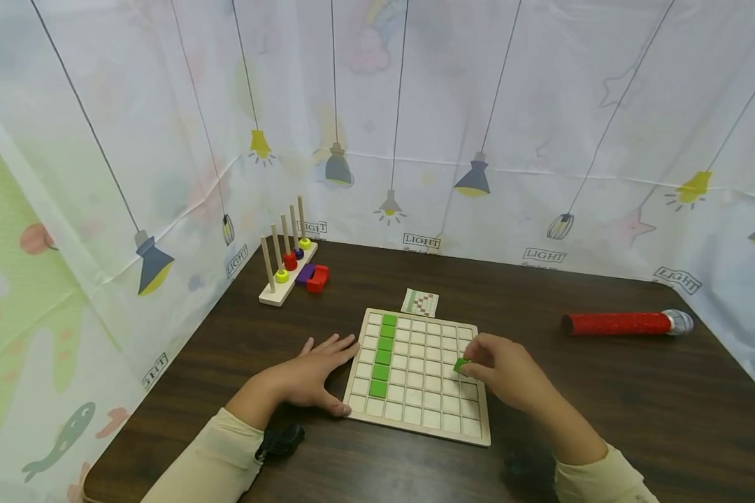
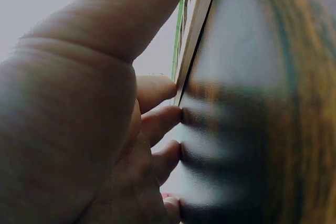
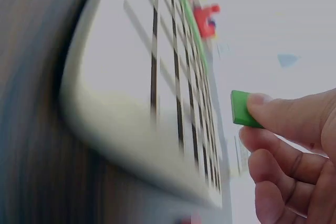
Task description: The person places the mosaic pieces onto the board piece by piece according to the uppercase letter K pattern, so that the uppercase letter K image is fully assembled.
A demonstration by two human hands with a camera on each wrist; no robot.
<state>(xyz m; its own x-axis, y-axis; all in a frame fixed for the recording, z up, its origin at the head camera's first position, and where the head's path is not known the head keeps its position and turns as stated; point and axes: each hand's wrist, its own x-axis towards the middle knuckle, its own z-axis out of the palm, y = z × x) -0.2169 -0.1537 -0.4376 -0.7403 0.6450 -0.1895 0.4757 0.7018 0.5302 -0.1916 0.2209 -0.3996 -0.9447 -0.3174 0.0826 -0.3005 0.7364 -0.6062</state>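
Note:
A square wooden grid board (image 1: 433, 423) lies on the dark table, its cells mostly pale. Several green tiles (image 1: 382, 357) form one column near its left side. My right hand (image 1: 506, 370) pinches a single green tile (image 3: 241, 108) between thumb and index finger, over the right part of the board. At the board's left edge, my left hand (image 1: 308, 374) lies with fingers spread, thumb at the near corner and fingertips along the side. In the left wrist view the fingertips (image 2: 167, 121) meet the table beside the wooden rim.
Behind the board lies a small pattern card (image 1: 421, 303). A peg stand (image 1: 283, 279) with coloured beads stands at the back left, next to red (image 1: 317, 279) and purple pieces (image 1: 305, 274). On the right rests a red toy microphone (image 1: 626, 323). A printed curtain (image 1: 478, 91) hangs behind the table.

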